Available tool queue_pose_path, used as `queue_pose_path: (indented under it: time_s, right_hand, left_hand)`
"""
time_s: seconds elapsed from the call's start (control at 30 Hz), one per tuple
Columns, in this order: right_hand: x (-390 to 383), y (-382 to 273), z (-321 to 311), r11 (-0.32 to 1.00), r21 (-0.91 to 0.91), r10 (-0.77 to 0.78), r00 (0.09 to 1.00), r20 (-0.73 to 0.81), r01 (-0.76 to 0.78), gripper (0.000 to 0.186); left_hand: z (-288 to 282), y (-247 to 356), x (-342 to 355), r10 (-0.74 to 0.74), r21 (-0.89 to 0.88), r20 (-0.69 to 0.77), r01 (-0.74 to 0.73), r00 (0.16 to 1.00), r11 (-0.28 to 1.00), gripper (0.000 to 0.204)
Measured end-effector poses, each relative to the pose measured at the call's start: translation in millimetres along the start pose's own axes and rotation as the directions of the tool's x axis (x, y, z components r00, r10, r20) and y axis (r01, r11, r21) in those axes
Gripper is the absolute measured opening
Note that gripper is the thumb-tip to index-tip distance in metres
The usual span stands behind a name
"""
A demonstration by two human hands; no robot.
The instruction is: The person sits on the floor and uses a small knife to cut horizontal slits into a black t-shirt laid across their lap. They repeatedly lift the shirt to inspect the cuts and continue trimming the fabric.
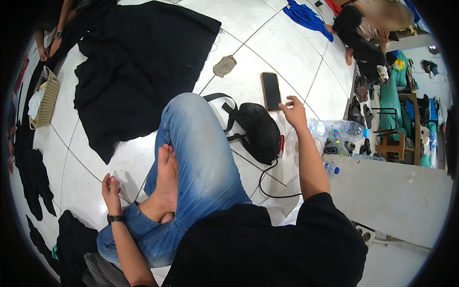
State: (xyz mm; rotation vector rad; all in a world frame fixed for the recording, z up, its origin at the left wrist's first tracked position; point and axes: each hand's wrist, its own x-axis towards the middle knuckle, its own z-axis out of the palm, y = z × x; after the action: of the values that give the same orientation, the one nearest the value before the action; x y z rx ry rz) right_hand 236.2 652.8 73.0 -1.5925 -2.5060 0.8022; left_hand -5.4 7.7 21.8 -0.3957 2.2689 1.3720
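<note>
My right hand [294, 107] hangs just right of a dark-screened phone [271, 92] on the white tiled floor [287, 57], fingers loosely bent and apart, holding nothing. A black bag [258, 134] with straps and a cord lies below the phone, beside my bent knee in blue jeans [196, 143]. My left hand [111, 189] is raised left of my bare foot [165, 182], with loosely curled fingers apart and nothing visible in them. A large black cloth [138, 67] with ragged edges is spread beyond my legs.
A person's hands [50, 45] work at dark fabric at upper left, beside a woven basket [50, 105]. Another person [363, 43] sits at upper right near blue cloth [306, 16]. Plastic bottles [349, 130], footwear [356, 110] and a wooden chair [392, 148] stand to the right.
</note>
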Motion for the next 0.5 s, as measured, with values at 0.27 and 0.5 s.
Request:
queue_pose_path:
  time_s: [0.27, 0.5]
  right_hand:
    - [-27.7, 34.4, 32.5, 0.777, -0.618, 0.039, 0.971, 0.235, 0.118, 0.024]
    - [-18.2, 139.9, 40.1, 0.670, -0.719, 0.068, 0.949, 0.307, 0.184, 0.028]
  left_hand:
    - [7.4, -2.2, 6.4, 0.091, 0.030, -0.059, -0.089, 0.994, 0.996, 0.050]
    - [12.4, -11.3, 22.7, 0.154, -0.052, -0.109, -0.161, 0.982, 0.986, 0.047]
